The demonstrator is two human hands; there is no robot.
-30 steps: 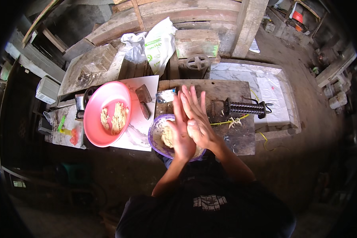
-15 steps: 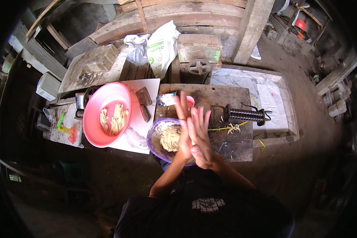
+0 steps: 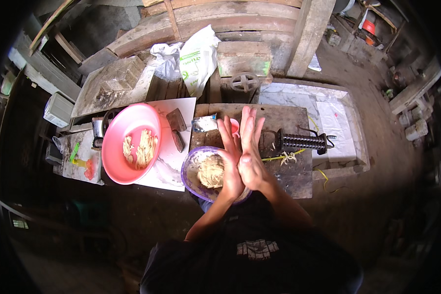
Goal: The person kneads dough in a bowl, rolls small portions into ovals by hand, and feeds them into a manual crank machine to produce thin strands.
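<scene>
My left hand and my right hand are pressed flat together, palm to palm, fingers straight and pointing away from me. They hover over the right rim of a purple bowl that holds a lump of pale dough. Whatever lies between the palms is hidden. The bowl sits at the near edge of a dark wooden board.
A pink basin with pale dough strips rests on a white sheet to the left. A black ribbed roller lies to the right, with yellowish shreds beside it. A white bag and a wheel-topped metal box stand behind.
My joined hands have slid against each other and shifted slightly from the board's middle toward the bowl. The view has also drifted a little.
</scene>
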